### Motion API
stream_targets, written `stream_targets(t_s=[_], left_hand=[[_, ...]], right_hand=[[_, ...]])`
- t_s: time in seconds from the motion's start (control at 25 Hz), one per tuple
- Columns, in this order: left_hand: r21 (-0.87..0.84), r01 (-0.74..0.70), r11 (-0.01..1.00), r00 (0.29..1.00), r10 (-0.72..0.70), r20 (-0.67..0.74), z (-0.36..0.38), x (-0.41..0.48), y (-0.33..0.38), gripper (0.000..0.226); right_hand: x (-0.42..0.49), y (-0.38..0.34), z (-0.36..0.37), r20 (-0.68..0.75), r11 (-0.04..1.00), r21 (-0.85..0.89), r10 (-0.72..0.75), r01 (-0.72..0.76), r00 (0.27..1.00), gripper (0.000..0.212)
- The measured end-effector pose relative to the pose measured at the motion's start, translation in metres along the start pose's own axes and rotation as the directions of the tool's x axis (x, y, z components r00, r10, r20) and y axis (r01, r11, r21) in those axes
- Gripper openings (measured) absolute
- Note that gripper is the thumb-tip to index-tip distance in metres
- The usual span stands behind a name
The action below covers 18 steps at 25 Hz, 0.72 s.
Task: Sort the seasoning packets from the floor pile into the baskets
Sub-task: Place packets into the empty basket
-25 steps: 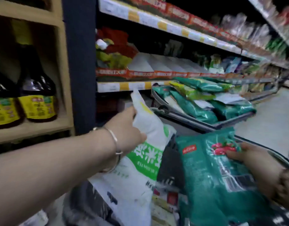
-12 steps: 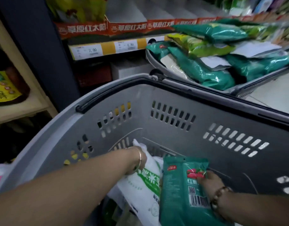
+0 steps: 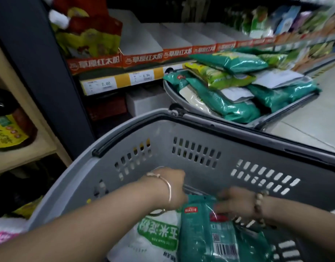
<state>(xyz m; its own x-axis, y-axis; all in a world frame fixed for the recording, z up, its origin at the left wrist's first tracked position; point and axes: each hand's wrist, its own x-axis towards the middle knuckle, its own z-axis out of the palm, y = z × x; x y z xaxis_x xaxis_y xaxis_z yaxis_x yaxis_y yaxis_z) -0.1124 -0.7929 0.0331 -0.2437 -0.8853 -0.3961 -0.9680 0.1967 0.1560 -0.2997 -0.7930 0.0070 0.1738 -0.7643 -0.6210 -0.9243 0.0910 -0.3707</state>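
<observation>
A large grey basket (image 3: 200, 137) fills the foreground, and both my hands are down inside it. My left hand (image 3: 175, 187), a thin bracelet on its wrist, curls over the top of a white packet with green lettering (image 3: 155, 237); its fingertips are hidden. My right hand (image 3: 236, 204), blurred and wearing a bead bracelet, pinches the top of a teal-green packet (image 3: 206, 241) near its red label. The two packets lie side by side in the basket, the green one partly over the white one.
A second grey basket (image 3: 287, 114) behind holds several green, yellow and white packets (image 3: 229, 106). Shelves with red display boxes (image 3: 142, 57) and price tags run along the back. A sauce bottle (image 3: 9, 129) stands on a wooden shelf at left. Pale floor (image 3: 314, 121) lies at right.
Both hands carried the white and green packets down into the near basket. My head tilted down as they went lower; the right hand is now blurred at the green packet's top.
</observation>
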Motion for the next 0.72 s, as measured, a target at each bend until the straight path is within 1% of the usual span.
stream_targets(t_s=[0.04,0.08,0.12,0.16,0.2,0.24,0.28,0.32,0.36,0.4,0.44,0.48,0.56,0.6,0.72], left_hand=[[-0.058,-0.033,0.998,0.995,0.027,-0.093,-0.011,-0.014,-0.01,0.06],[-0.089,-0.054,0.995,0.981,0.036,-0.193,-0.019,-0.029,-0.02,0.066],[-0.098,-0.073,0.993,0.948,0.038,-0.315,-0.028,-0.045,-0.037,0.073],[-0.056,-0.068,0.996,0.899,0.037,-0.436,-0.034,-0.065,-0.054,0.081],[-0.018,0.01,1.0,0.866,-0.018,-0.5,-0.036,-0.082,-0.074,0.089],[0.033,0.143,0.989,0.868,-0.109,-0.485,-0.034,-0.097,-0.093,0.096],[0.072,0.276,0.958,0.878,-0.222,-0.424,-0.029,-0.109,-0.103,0.101],[0.026,0.354,0.935,0.879,-0.323,-0.351,-0.023,-0.118,-0.111,0.103],[-0.043,0.356,0.934,0.889,-0.352,-0.291,-0.018,-0.127,-0.115,0.103],[-0.12,0.328,0.937,0.909,-0.347,-0.231,-0.012,-0.129,-0.117,0.102],[-0.2,0.293,0.935,0.923,-0.331,-0.195,-0.007,-0.132,-0.117,0.101],[-0.268,0.255,0.929,0.931,-0.311,-0.192,-0.005,-0.135,-0.116,0.099],[-0.414,0.223,0.883,0.917,-0.333,-0.217,0.002,-0.143,-0.12,0.094],[-0.469,0.215,0.857,0.909,-0.351,-0.226,0.005,-0.148,-0.122,0.093],[-0.56,0.195,0.805,0.886,-0.389,-0.251,0.015,-0.168,-0.131,0.091]], right_hand=[[-0.007,-0.001,-0.01,-0.148,0.987,0.036,-0.147,0.153,0.978,0.02],[-0.016,-0.002,-0.024,-0.336,0.946,0.016,-0.301,0.325,0.893,0.01],[-0.03,-0.005,-0.042,-0.536,0.884,-0.127,-0.443,0.45,0.719,0.01],[-0.044,-0.006,-0.06,-0.662,0.831,-0.347,-0.545,0.435,0.514,0.015],[-0.051,-0.004,-0.073,-0.683,0.788,-0.518,-0.615,0.331,0.395,0.023],[-0.054,0.001,-0.084,-0.683,0.776,-0.601,-0.624,0.194,0.381,0.029],[-0.051,0.007,-0.09,-0.697,0.793,-0.607,-0.559,0.045,0.45,0.034],[-0.046,0.013,-0.092,-0.686,0.781,-0.619,-0.486,-0.083,0.542,0.037],[-0.041,0.016,-0.09,-0.672,0.752,-0.633,-0.418,-0.182,0.611,0.038],[-0.036,0.02,-0.087,-0.644,0.705,-0.671,-0.4,-0.23,0.652,0.038],[-0.032,0.021,-0.083,-0.628,0.672,-0.696,-0.398,-0.253,0.669,0.038],[-0.029,0.021,-0.079,-0.638,0.665,-0.698,-0.41,-0.264,0.652,0.037],[-0.027,0.016,-0.074,-0.665,0.656,-0.697,-0.443,-0.288,0.601,0.034],[-0.027,0.011,-0.073,-0.664,0.656,-0.701,-0.459,-0.279,0.59,0.033],[-0.019,-0.007,-0.064,-0.657,0.674,-0.712,-0.538,-0.199,0.528,0.024]])
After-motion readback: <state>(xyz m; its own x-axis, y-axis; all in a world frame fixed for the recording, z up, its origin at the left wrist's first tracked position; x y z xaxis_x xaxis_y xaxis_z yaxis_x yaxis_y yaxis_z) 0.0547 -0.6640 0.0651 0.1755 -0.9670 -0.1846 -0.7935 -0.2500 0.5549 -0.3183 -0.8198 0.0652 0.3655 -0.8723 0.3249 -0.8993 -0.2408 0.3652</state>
